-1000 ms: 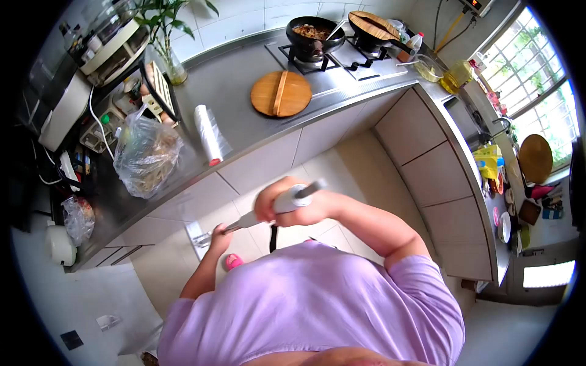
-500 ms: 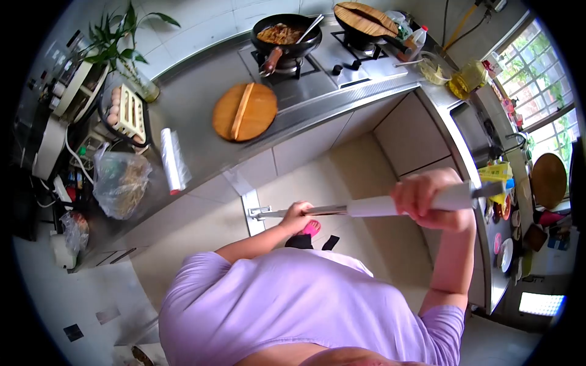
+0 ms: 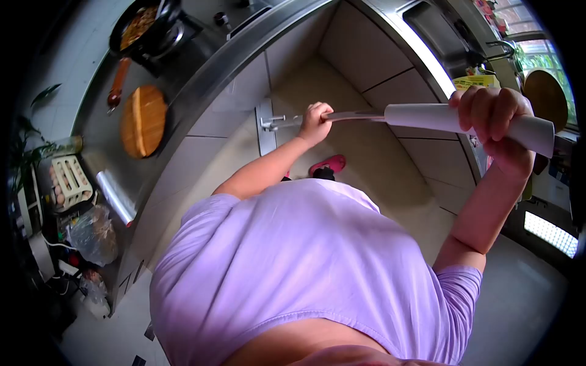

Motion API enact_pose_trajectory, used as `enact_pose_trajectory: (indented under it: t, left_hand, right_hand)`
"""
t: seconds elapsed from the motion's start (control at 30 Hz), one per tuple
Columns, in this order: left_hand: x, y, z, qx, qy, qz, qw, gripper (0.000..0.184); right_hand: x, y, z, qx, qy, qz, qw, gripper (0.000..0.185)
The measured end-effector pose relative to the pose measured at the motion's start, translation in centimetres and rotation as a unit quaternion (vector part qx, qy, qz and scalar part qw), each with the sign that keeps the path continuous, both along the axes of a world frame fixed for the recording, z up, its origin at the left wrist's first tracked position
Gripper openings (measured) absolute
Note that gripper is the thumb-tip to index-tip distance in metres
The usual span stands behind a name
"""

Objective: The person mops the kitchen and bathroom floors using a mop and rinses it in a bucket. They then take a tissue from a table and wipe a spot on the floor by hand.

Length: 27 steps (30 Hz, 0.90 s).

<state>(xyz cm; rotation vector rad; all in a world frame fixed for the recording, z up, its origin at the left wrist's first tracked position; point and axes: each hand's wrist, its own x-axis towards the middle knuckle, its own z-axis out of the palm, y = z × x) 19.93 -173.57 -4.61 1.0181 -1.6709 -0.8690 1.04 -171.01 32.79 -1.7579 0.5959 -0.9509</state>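
A long-handled mop [image 3: 421, 116] runs across the view, its thick white grip at the right and its flat head [image 3: 266, 129] on the floor beside the cabinets. My left hand [image 3: 315, 123] is wrapped round the thin metal part of the pole. Farther right, my right hand [image 3: 495, 122] is closed round the white grip near its end. The fingers of both hands show. A pink slipper [image 3: 329, 165] is on the floor below the pole.
Along the left counter [image 3: 101, 143] are a wok [image 3: 143, 30] with food, a round wooden lid [image 3: 143, 122], a roll of plastic film [image 3: 116, 198], a tray of eggs [image 3: 70, 183] and a plastic bag [image 3: 93, 235]. A sink [image 3: 430, 36] is at the upper right.
The view has turned right, so the counter has swung left and down. Both hands have moved up in view with the mop. Over the last second, they have spread farther apart along the pole.
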Motion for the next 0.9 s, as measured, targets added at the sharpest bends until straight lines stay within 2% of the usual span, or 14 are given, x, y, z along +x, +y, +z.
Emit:
enact_pose_trajectory:
  t: [0.1, 0.17, 0.3, 0.4, 0.5, 0.57, 0.63, 0.7, 0.77, 0.83, 0.9]
  left_hand:
    - [-6.3, -4.4, 1.4, -0.025, -0.007, -0.012, 1.000, 0.007]
    - [-9.6, -6.9, -2.2, -0.033, -0.027, -0.052, 0.998, 0.008]
    - [-16.4, -11.3, -1.1, -0.058, -0.035, -0.098, 0.993, 0.012]
    - [-20.1, -14.5, -3.8, -0.078, -0.047, -0.134, 0.987, 0.015]
    - [-22.3, -16.9, -4.5, -0.092, -0.073, -0.186, 0.976, 0.017]
    - [-23.4, -18.7, -5.3, -0.090, -0.114, -0.258, 0.955, 0.016]
    - [-24.2, -18.3, -6.0, -0.062, -0.095, -0.309, 0.944, 0.015]
    - [-24.6, -17.9, -6.2, -0.027, -0.134, -0.355, 0.925, 0.013]
    - [-24.6, -17.4, -6.2, -0.022, -0.156, -0.370, 0.916, 0.013]
    - [-24.8, -17.2, -6.7, -0.014, -0.122, -0.402, 0.907, 0.009]
    - [-24.9, -16.4, -8.2, -0.022, -0.167, -0.395, 0.903, 0.011]
  right_hand:
    - [-5.3, -1.7, 1.5, -0.024, 0.012, 0.000, 1.000, 0.014]
    - [-9.2, -2.8, -2.1, -0.024, -0.021, -0.029, 0.999, 0.017]
    - [-15.6, -4.0, -2.0, -0.039, -0.026, -0.088, 0.995, 0.014]
    - [-18.4, -4.2, -3.6, -0.050, -0.047, -0.151, 0.986, 0.014]
    - [-19.2, -3.9, -4.8, -0.046, -0.047, -0.233, 0.970, 0.017]
    - [-20.0, -3.3, -6.4, -0.044, -0.063, -0.273, 0.959, 0.015]
    - [-21.0, -2.2, -7.8, -0.041, -0.092, -0.316, 0.943, 0.021]
    - [-21.1, -1.0, -8.3, -0.031, -0.112, -0.346, 0.931, 0.025]
    - [-21.3, -0.1, -9.1, -0.031, -0.129, -0.359, 0.924, 0.022]
    - [-21.4, 0.9, -9.9, -0.024, -0.120, -0.378, 0.918, 0.019]
    - [-21.6, 1.8, -11.0, -0.008, -0.120, -0.396, 0.911, 0.016]
